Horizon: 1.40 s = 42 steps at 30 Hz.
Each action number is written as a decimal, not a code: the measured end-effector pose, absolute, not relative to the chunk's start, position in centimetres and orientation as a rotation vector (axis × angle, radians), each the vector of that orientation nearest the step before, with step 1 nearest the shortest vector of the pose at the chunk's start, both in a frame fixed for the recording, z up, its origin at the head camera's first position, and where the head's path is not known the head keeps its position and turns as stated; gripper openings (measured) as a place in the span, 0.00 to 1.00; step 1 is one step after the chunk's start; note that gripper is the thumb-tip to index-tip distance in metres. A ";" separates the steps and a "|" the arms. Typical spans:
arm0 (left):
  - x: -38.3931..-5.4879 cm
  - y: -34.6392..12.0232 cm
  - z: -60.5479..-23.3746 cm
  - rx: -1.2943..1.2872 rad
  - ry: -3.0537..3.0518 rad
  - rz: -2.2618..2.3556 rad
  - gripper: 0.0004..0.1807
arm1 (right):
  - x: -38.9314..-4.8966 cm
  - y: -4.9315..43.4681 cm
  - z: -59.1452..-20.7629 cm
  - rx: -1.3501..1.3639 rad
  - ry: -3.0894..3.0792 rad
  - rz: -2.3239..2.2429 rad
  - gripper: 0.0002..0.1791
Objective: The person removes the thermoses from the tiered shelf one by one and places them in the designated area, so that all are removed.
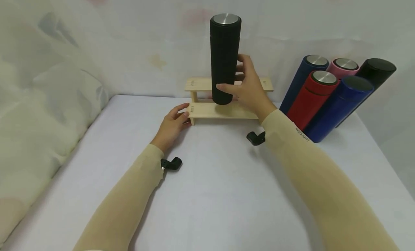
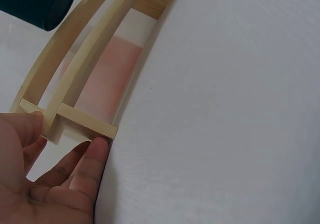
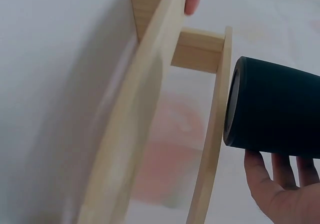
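Note:
My right hand (image 1: 249,87) grips a black thermos flask (image 1: 224,53) from its right side, thumb across the front and fingers behind. The flask stands nearly upright, silver-topped lid up, over a two-step wooden rack (image 1: 223,110). In the right wrist view its base (image 3: 233,104) is close to the rear step; I cannot tell whether they touch. My left hand (image 1: 172,126) holds the left end of the rack's lower step. Seen from the left wrist, the thumb lies on the step's end and a fingertip (image 2: 99,146) presses by the leg.
At the right stand several flasks close together: dark blue (image 1: 304,80), red (image 1: 312,99), pink (image 1: 344,65), bright blue (image 1: 338,107) and another black one (image 1: 377,72). A white cloth covers the table (image 1: 207,193). Patterned curtain (image 1: 48,99) hangs behind and at the left.

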State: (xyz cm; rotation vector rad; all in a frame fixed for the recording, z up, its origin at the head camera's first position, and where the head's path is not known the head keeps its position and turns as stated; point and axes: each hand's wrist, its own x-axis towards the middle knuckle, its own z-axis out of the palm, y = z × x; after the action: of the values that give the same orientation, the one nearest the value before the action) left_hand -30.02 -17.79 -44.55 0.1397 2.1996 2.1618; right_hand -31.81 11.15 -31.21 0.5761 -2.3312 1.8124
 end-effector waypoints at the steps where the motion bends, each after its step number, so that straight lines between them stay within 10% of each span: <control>1: -30.0 -17.8 -44.5 0.138 2.197 2.166 0.26 | -31.5 11.3 -31.3 0.581 -2.327 1.822 0.54; 42: -29.8 -17.7 -44.5 0.142 2.190 2.171 0.27 | -21.3 20.6 -37.4 0.690 -2.109 1.990 0.53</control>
State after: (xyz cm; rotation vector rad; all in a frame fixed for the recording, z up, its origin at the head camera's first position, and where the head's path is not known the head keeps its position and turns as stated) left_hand -29.84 -17.66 -44.51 0.1423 2.1902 2.1712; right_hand -21.33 20.64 -37.36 0.6904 -2.1094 1.9904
